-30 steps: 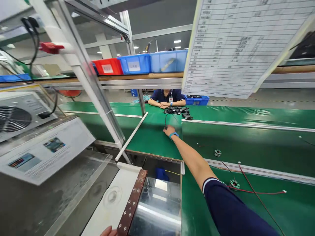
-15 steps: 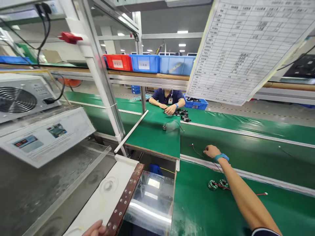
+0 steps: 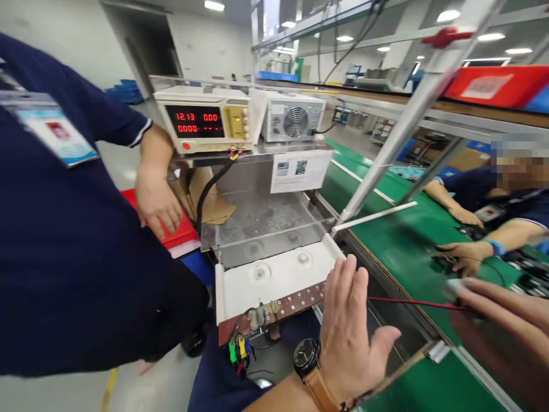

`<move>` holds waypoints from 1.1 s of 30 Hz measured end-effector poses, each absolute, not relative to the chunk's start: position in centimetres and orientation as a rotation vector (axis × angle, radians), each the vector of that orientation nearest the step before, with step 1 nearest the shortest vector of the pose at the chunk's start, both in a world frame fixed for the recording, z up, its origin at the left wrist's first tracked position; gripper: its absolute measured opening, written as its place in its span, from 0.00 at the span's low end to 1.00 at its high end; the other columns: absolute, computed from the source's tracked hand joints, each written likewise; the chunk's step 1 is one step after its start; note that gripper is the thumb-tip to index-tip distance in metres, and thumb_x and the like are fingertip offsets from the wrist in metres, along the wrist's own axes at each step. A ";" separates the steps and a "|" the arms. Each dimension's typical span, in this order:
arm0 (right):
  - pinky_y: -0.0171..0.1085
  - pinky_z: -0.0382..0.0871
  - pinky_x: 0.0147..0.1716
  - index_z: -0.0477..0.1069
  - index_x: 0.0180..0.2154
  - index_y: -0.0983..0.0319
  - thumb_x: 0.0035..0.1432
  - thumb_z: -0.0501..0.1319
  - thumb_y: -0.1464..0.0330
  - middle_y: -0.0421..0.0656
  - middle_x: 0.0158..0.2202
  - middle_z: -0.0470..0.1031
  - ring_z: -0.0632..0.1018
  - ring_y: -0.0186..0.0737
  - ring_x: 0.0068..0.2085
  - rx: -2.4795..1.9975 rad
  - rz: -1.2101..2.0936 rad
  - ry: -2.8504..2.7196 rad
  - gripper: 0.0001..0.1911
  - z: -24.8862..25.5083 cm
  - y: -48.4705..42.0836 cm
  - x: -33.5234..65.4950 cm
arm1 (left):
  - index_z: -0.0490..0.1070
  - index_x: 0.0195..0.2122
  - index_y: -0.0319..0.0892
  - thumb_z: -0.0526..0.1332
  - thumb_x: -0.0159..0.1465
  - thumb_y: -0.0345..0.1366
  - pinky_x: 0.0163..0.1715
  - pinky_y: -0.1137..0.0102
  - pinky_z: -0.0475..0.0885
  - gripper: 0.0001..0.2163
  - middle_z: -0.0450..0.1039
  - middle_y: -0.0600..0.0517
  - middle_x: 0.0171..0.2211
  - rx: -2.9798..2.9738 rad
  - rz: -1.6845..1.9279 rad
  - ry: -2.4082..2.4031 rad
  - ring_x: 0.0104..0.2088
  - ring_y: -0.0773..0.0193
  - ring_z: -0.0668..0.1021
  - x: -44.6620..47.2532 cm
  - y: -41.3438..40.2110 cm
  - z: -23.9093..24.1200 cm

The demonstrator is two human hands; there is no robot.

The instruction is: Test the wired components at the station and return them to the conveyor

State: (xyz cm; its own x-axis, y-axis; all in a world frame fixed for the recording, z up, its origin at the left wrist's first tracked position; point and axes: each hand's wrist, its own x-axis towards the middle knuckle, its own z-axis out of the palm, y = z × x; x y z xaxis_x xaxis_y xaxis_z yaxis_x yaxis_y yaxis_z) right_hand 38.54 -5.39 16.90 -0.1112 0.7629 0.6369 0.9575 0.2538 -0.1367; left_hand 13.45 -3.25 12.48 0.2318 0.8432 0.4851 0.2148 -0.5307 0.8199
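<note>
My left hand, with a watch on its wrist, is raised with fingers stretched out and thumb apart, holding nothing. It is in front of the white tray and the brown strip with rivet-like contacts. At the right edge my right hand is smeared by motion. Its fingers are closed on a small, pale metallic part, likely a small motor, mostly hidden. A red wire stretches from there toward my left hand; its far end is hidden behind that hand.
A power supply with red digits and a grey fan unit stand behind the tray. Coloured clips hang from the strip. A person stands at left; a co-worker's hand handles black parts across the green mat. A slanted post rises between.
My view has swung left toward the power supply and tray. My right hand has left the green mat and now holds the red-wired part. My left hand has come up from the bottom edge.
</note>
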 end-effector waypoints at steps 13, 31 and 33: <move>0.35 0.66 0.41 0.71 0.40 0.63 0.59 0.61 0.62 0.49 0.40 0.76 0.76 0.44 0.43 -1.516 0.415 -2.504 0.12 -2.1 14.6 10.4 | 0.64 0.34 0.41 0.61 0.55 0.58 0.21 0.73 0.60 0.23 0.63 0.59 0.19 0.489 1.039 0.927 0.18 0.69 0.72 1.5 -7.0 3.3; 0.35 0.62 0.37 0.66 0.43 0.63 0.57 0.60 0.61 0.50 0.44 0.75 0.76 0.45 0.43 -1.635 0.574 -2.566 0.16 -7.1 14.2 8.9 | 0.75 0.39 0.36 0.60 0.58 0.53 0.21 0.74 0.51 0.23 0.67 0.53 0.27 0.628 0.967 1.033 0.20 0.76 0.61 -1.9 -5.2 4.3; 0.35 0.61 0.38 0.66 0.44 0.63 0.58 0.59 0.61 0.50 0.43 0.75 0.76 0.44 0.43 -1.634 0.594 -2.556 0.16 -7.1 14.3 8.9 | 0.75 0.41 0.37 0.60 0.59 0.52 0.22 0.74 0.52 0.21 0.67 0.52 0.29 0.664 0.964 1.012 0.22 0.75 0.61 -2.2 -4.1 4.8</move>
